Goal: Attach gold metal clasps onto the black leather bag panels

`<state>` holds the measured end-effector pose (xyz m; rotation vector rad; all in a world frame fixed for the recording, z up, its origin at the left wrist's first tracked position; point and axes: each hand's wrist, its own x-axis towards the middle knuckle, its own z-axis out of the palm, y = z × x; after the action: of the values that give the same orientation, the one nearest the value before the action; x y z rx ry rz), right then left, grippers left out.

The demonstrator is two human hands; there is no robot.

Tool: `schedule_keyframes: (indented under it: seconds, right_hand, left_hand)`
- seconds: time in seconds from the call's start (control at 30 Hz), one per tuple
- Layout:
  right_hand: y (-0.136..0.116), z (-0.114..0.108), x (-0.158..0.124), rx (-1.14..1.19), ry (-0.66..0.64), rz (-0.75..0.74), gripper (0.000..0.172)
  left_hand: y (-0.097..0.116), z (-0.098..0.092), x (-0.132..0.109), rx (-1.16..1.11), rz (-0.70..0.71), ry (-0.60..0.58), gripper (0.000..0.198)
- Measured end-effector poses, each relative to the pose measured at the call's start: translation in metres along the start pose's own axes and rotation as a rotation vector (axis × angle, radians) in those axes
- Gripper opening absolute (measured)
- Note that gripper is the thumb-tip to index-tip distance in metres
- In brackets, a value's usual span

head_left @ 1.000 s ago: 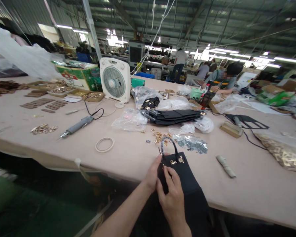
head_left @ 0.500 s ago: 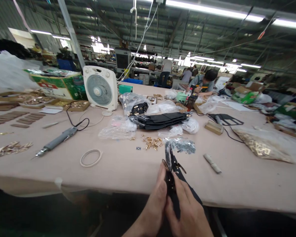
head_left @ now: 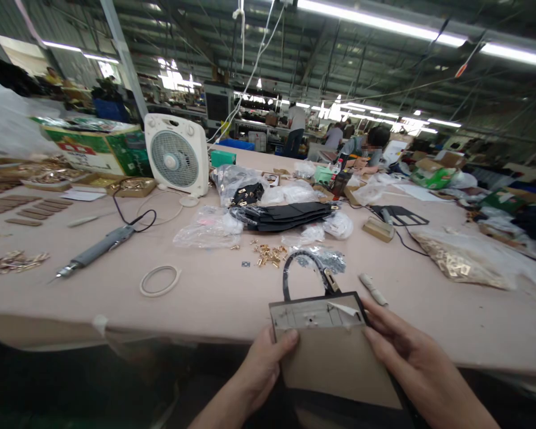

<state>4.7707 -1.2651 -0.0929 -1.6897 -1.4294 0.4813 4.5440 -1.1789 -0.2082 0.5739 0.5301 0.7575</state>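
Between my hands is a flat handbag panel [head_left: 326, 357], brown-grey on the side facing me, with black edges. A pale strip with small marks and a lifted white flap runs along its top. A black looped handle [head_left: 304, 255] with a gold metal fitting stands up from the upper edge. My left hand [head_left: 263, 363] grips the left edge, thumb on the face. On the right edge, my right hand [head_left: 404, 345] is closed around the panel, its thumb also on the face. Just beyond lie small gold metal pieces [head_left: 270, 255] and a bag of grey plates [head_left: 326, 259].
A grey electric screwdriver [head_left: 100, 247] and a tape roll [head_left: 159, 281] lie to the left. Behind them stands a white box fan [head_left: 176, 155]. Stacked black pieces [head_left: 290, 216] sit mid-table. A bag of metal parts [head_left: 462, 256] is at right. A co-worker [head_left: 366, 149] sits across.
My hands have moved apart to the two edges. The bag panel has turned from edge-on to show its broad brown-grey face, and its handle loop now faces me.
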Motion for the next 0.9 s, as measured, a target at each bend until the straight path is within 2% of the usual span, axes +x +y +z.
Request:
schedule_keyframes:
  seconds: [0.03, 0.1, 0.2, 0.3, 0.37, 0.43, 0.57, 0.7, 0.9]
  right_hand:
    - [0.003, -0.001, 0.005, 0.089, -0.048, 0.103, 0.057]
    - [0.014, 0.005, 0.016, 0.255, -0.128, 0.269, 0.065]
    - [0.043, 0.031, 0.031, 0.45, -0.161, 0.404, 0.066]
    - [0.075, 0.065, 0.044, 0.566, -0.107, 0.426, 0.057]
    - [0.092, 0.083, 0.052, 0.598, -0.082, 0.42, 0.052]
    - [0.105, 0.096, 0.058, 0.569, -0.05, 0.436, 0.048]
    - [0.117, 0.113, 0.061, 0.574, -0.034, 0.413, 0.051]
    - [0.121, 0.124, 0.061, 0.559, 0.045, 0.337, 0.054]
    - [0.119, 0.118, 0.071, 0.772, 0.055, 0.47, 0.052]
  left_hand:
    - [0.004, 0.0, -0.005, -0.037, -0.029, -0.009, 0.063]
    - [0.012, -0.001, -0.011, -0.109, -0.084, 0.071, 0.061]
    - [0.02, -0.005, -0.006, -0.207, -0.119, 0.181, 0.061]
    - [0.022, -0.014, 0.01, -0.178, 0.024, 0.314, 0.059]
    - [0.021, -0.022, 0.022, -0.069, 0.168, 0.424, 0.057]
    - [0.02, -0.029, 0.031, 0.073, 0.283, 0.47, 0.056]
    - [0.024, -0.043, 0.044, 0.362, 0.407, 0.425, 0.052]
    - [0.027, -0.057, 0.054, 0.543, 0.431, 0.429, 0.048]
    - [0.026, -0.065, 0.062, 0.771, 0.442, 0.333, 0.044]
